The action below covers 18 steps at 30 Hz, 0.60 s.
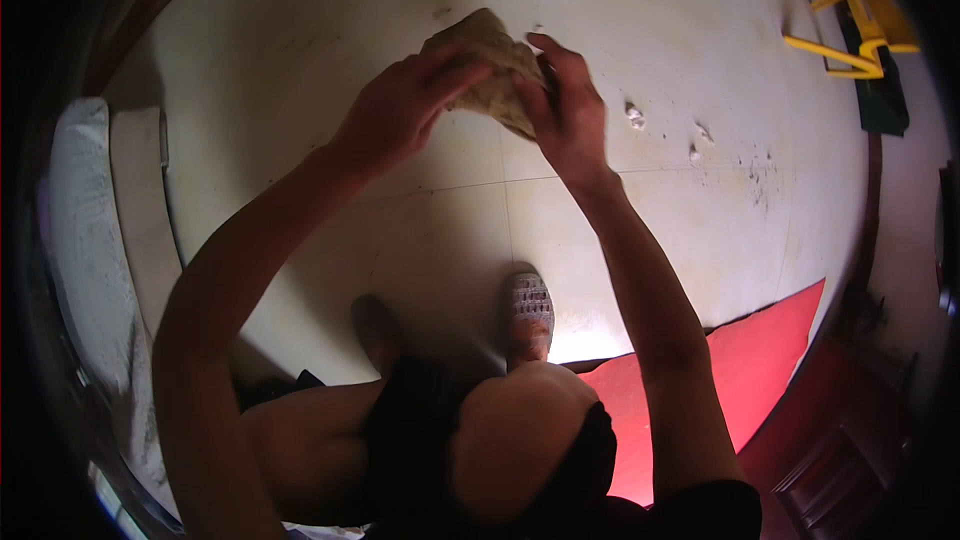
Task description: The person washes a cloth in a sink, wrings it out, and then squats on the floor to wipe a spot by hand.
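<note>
A crumpled tan cloth is held out in front of me above the tiled floor. My left hand grips its left side, with the fingers lying across the fabric. At the cloth's right edge is my right hand, its thumb and some fingers pinching the material while the index finger sticks out. Folds and my fingers hide part of the cloth. Below my arms, my bent knees and my feet in grey slip-on shoes show.
Several whitish crumpled scraps and dark crumbs litter the floor to the right. A yellow stool lies tipped at the upper right. A red mat is at the lower right. Along the left stands a pale, cloth-covered piece of furniture.
</note>
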Motion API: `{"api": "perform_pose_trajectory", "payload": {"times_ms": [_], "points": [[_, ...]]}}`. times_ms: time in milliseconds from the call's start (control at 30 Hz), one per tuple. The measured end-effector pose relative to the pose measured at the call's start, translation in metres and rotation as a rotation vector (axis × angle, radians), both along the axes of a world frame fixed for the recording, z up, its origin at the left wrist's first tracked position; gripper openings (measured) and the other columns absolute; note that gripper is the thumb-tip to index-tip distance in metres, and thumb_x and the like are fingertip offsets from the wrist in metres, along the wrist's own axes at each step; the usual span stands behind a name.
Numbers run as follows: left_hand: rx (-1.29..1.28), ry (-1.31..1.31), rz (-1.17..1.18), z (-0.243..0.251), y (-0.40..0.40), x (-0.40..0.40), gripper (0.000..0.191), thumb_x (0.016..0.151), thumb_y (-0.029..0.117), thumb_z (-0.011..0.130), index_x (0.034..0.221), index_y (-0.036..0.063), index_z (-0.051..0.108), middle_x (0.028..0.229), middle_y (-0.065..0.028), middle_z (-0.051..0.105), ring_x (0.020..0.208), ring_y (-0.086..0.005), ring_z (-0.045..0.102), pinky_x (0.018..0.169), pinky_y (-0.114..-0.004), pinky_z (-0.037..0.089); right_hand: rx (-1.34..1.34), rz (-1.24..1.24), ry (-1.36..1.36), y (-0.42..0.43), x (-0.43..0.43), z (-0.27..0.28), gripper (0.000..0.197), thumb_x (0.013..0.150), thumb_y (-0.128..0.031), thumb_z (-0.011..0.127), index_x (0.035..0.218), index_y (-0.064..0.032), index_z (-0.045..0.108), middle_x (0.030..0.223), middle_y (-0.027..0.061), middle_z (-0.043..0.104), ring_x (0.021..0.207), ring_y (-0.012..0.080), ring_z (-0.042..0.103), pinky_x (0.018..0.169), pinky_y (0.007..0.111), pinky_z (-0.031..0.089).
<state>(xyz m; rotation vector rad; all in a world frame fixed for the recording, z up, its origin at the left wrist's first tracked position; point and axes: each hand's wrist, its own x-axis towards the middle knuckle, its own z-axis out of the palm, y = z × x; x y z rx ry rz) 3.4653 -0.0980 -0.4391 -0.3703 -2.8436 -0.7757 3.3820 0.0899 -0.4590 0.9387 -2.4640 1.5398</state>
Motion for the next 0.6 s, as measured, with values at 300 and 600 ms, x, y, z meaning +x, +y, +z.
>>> {"api": "perform_pose_trajectory", "payload": {"times_ms": [300, 600], "points": [[-0.048, -0.267, -0.35, -0.098, 0.048, 0.234, 0.036, 0.084, 0.03, 0.051, 0.114, 0.0097, 0.054, 0.118, -0.0131, 0.053, 0.103, -0.0312, 0.052, 0.085, -0.044, 0.043, 0.911, 0.927, -0.058, 0.082, 0.167, -0.052, 0.043, 0.079, -0.026, 0.056, 0.121, -0.0193, 0.053, 0.129, 0.0091, 0.044, 0.121, 0.0302, 0.037, 0.096, 0.051, 0.033], [-0.013, -0.415, -0.049, -0.153, 0.058, 0.231, 0.031, 0.085, 0.022, 0.051, 0.112, 0.0072, 0.055, 0.114, -0.0125, 0.054, 0.103, -0.03, 0.052, 0.088, -0.041, 0.042, 1.163, 0.881, 0.355, 0.047, 0.168, -0.112, 0.043, 0.077, -0.018, 0.053, 0.12, -0.0174, 0.052, 0.13, 0.0086, 0.043, 0.127, 0.033, 0.029, 0.102, 0.057, 0.021]]}}
